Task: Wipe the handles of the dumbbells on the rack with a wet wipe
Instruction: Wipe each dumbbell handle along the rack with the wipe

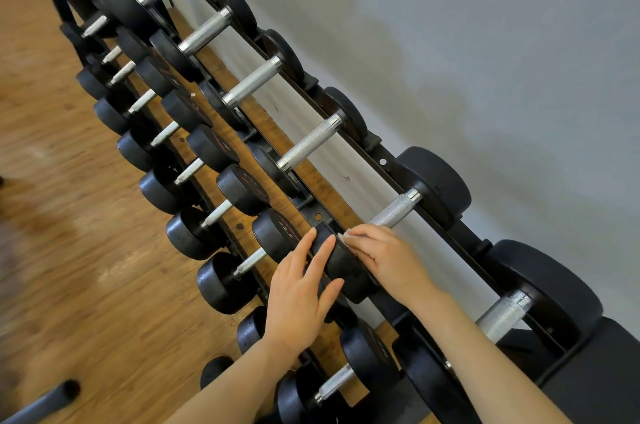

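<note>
We are at the top tier of the dumbbell rack (360,143), and both hands are on the same dumbbell. Our left hand (298,288) lies flat, fingers straight, on the near black head (341,266) of that dumbbell, steadying it and gripping nothing. Our right hand (384,257) is curled over the near end of the knurled steel handle (393,210), pinching the wet wipe (344,236) against it; only a small white edge of the wipe peeks out at the fingertips. The far head (436,184) sits against the back rail, close to the grey wall (485,43).

By our reading, this is the wiping step on this handle, and the wipe is at the near collar, so most of the knurling beyond the fingers looks yet to be covered. The next move calls for sliding the wipe along the bar toward the far head, wrapping round it so the underside gets cleaned too. Many more handles wait up the row and on the two lower tiers above the wooden floor (69,250).
</note>
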{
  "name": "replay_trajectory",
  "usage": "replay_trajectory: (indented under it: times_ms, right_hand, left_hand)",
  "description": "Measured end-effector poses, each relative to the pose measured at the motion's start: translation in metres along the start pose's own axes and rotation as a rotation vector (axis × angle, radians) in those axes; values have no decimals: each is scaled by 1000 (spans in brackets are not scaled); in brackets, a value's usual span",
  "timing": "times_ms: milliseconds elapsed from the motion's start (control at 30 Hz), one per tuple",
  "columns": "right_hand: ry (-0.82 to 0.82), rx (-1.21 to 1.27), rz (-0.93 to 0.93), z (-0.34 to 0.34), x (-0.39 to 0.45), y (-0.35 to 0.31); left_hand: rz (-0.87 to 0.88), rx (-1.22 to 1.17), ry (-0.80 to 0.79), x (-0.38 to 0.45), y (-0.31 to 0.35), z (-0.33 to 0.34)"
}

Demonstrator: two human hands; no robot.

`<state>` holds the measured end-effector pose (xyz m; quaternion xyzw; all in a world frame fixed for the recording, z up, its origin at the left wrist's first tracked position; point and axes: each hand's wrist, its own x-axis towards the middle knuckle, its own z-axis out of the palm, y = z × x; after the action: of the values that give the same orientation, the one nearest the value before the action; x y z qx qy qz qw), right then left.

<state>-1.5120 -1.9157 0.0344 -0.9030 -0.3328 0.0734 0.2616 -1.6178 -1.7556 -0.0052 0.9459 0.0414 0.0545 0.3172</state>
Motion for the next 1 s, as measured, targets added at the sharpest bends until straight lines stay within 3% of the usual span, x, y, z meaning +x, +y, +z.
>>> replay_trajectory:
  times_ms: [67,200,333,567,733,833,1000]
  right_hand:
    - [-6,-35,4,-8,4,5]
    - [153,-20,46,-16,6,12]
    - [0,-62,-33,0,-1,3]
    - [197,-32,31,7,-10,16]
    - [126,-76,-51,19,-19,9]
    - [245,-186,-79,9,-17,19]
    - [358,-152,-52,22,-21,30]
  left_hand:
    - [5,1,2,0,0,-1]
    - [9,-15,-2,1,0,-2]
    - [0,-8,-10,0,-1,-1]
    - [-1,-19,-19,0,0,-2]
    - [-6,-15,-22,0,2,-3]
    - [-8,-11,-28,0,3,-5]
    - [-16,-6,-34,-1,3,-5]
